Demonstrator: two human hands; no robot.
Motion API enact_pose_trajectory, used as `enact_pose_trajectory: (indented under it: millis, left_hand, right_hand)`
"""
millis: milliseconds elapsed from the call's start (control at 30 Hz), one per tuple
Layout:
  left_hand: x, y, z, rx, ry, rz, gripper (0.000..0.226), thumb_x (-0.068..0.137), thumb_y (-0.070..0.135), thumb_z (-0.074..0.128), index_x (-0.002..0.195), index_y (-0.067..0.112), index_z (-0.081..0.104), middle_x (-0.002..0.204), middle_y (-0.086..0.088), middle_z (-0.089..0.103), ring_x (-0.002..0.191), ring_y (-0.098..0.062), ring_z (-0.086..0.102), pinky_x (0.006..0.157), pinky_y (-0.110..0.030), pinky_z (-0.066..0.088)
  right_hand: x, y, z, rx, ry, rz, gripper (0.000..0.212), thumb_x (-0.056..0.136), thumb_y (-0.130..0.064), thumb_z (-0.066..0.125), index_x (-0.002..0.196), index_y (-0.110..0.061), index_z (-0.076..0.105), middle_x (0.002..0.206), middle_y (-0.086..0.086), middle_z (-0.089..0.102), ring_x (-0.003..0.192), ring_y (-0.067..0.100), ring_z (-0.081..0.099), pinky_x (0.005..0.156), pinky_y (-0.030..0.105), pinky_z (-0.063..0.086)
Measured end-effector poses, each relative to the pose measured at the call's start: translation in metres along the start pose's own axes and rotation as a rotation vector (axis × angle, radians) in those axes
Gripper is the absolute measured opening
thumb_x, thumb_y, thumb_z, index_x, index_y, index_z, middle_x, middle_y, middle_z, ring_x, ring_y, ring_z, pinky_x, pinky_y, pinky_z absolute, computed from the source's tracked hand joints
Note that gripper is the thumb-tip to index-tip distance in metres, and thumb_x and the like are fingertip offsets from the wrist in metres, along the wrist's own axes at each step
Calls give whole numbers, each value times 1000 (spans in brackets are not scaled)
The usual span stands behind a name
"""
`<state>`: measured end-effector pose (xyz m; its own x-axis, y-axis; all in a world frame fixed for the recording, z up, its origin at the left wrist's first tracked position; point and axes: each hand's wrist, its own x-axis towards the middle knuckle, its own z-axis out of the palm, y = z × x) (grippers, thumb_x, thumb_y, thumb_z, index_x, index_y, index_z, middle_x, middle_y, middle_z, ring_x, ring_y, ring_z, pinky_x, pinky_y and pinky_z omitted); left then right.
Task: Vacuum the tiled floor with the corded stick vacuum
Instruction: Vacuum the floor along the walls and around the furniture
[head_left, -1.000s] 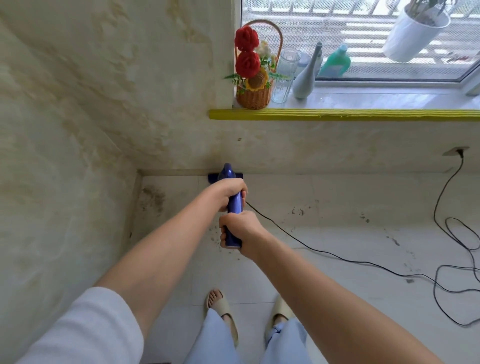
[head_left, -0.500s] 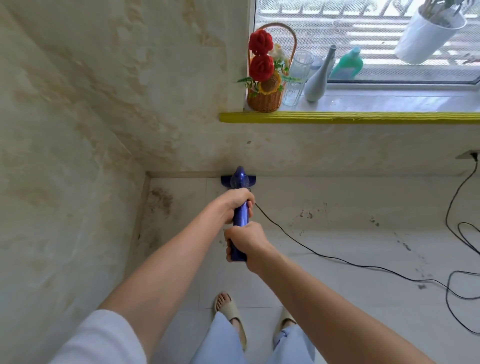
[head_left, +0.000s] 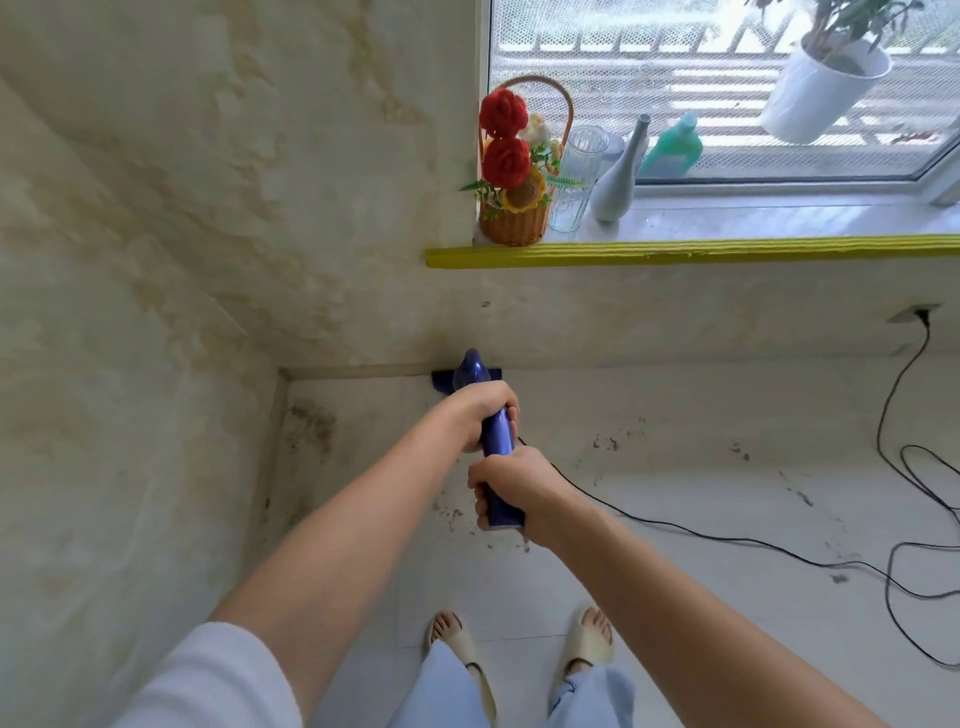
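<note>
Left hand (head_left: 480, 415) and right hand (head_left: 511, 486) gripping blue vacuum (head_left: 496, 441), shaft pointing away, head at wall base

Bare forearms here, a white sleeve (head_left: 208, 680) pushed up on the left arm, pale blue trousers (head_left: 447, 691) frayed at the right hem, and cream open-toed slide sandals (head_left: 587, 642) on both feet.

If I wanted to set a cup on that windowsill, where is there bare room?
The sill is bare from the grey vase rightward, along the yellow edge. The left end is crowded: flower basket, clear glass and vase stand close together, with a green bottle behind near the window. The hanging white pot appears to be above the sill's right part.
</note>
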<state>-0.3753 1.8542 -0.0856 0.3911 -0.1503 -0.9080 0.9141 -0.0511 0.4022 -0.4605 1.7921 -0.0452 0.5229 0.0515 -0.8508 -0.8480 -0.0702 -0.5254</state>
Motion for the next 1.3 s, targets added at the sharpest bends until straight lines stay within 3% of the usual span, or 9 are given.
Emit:
enact_pose_trajectory:
  millis: [133, 333, 600, 800, 1100, 1300]
  left_hand:
    - [1, 11, 0, 24, 15, 6, 26, 86, 2, 41, 63, 13, 39, 40, 2, 40, 48, -10, 37, 50, -19, 35]
    - [7, -21, 17, 28, 5, -30, 16, 80, 0, 42, 67, 10, 43, 44, 1, 43, 41, -13, 41, 46, -22, 38]
    - [10, 0, 13, 22, 48, -2, 24, 86, 2, 40, 63, 11, 39, 38, 2, 40, 46, -11, 37, 45, -21, 36]
    - [10, 16, 1, -30, 37, -13, 23, 85, 2, 44, 65, 12, 39, 40, 1, 42, 31, -11, 40, 38, -15, 38]
    - [9, -8, 21, -87, 33, 11, 23, 84, 1, 40, 64, 12, 37, 40, 1, 40, 35, -11, 38, 40, -17, 36]
    - [-1, -18, 60, -73, -12, 37, 25, 81, 2, 44, 57, 8, 40, 39, -2, 45, 43, -15, 42, 52, -24, 39]
  right_hand:
    - [3, -10, 0, 39, 1, 7, 22, 82, 10, 43, 97, -6, 43, 70, 10, 42, 51, 18, 42, 43, 22, 41]
    - [-15, 19, -12, -36, 15, 42, 15, 82, 8, 42, 86, -7, 42, 63, 9, 43, 47, 17, 43, 44, 25, 41]
    - [-1, -3, -12, -52, 5, 28, 15, 83, 8, 43, 84, -7, 42, 64, 9, 44, 47, 18, 43, 44, 24, 41]
    - [5, -19, -9, -54, -11, -1, 17, 83, 8, 45, 92, -6, 44, 69, 10, 46, 48, 18, 46, 46, 27, 43]
    - [-6, 3, -24, -171, 35, 19, 22, 84, 6, 44, 103, -4, 45, 65, 8, 47, 47, 16, 45, 40, 21, 43]
    - [-36, 4, -64, -130, 30, 41, 17, 83, 11, 43, 88, -5, 45, 66, 9, 42, 49, 17, 40, 39, 18, 40]
